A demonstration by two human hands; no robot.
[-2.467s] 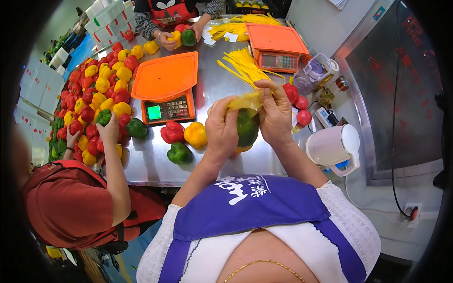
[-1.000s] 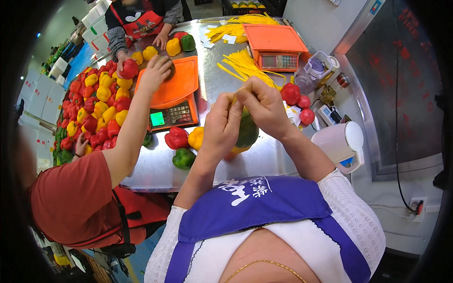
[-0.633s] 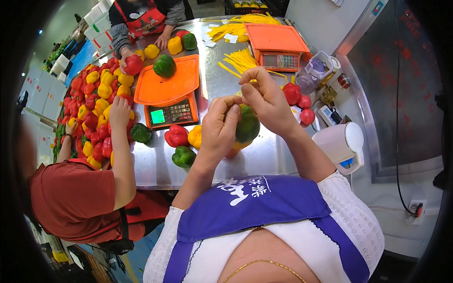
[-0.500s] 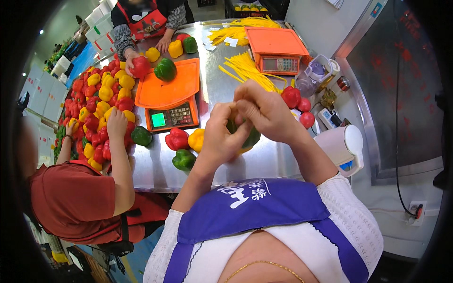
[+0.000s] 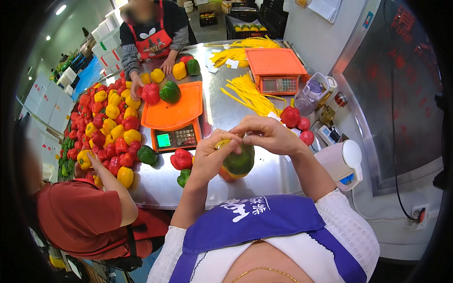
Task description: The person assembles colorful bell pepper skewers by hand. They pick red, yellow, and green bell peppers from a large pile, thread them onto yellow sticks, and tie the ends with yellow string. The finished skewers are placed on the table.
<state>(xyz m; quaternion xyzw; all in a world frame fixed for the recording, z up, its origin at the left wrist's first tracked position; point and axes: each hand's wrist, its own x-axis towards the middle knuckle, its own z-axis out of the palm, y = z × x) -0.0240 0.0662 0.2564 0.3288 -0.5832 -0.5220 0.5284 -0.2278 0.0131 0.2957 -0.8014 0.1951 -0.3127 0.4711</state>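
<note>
A bundle of peppers (image 5: 240, 163) hangs between my hands over the near edge of the table, green in front with red and orange below. It looks wrapped in a thin covering, whose kind I cannot make out. My left hand (image 5: 213, 154) is closed around the bundle's gathered yellow top. With its fingertips pinched close to my left fingers, my right hand (image 5: 270, 134) works at that same top; what it pinches is hidden. Left of my hands, a red pepper (image 5: 181, 159) and a green pepper (image 5: 184, 178) lie on the metal table (image 5: 212, 108).
An orange scale (image 5: 172, 113) carries a red and a green pepper. Another orange scale (image 5: 275, 63) stands near yellow strips (image 5: 250, 94). A pepper heap (image 5: 111, 122) fills the left, where a co-worker (image 5: 80, 212) handles a yellow pepper. Another person (image 5: 153, 37) stands opposite. At right is a white jug (image 5: 337, 162).
My hands have lowered, and the bundle shows more. The person opposite has put a red pepper on the scale. The co-worker at left has lifted a yellow pepper. The view has tilted up.
</note>
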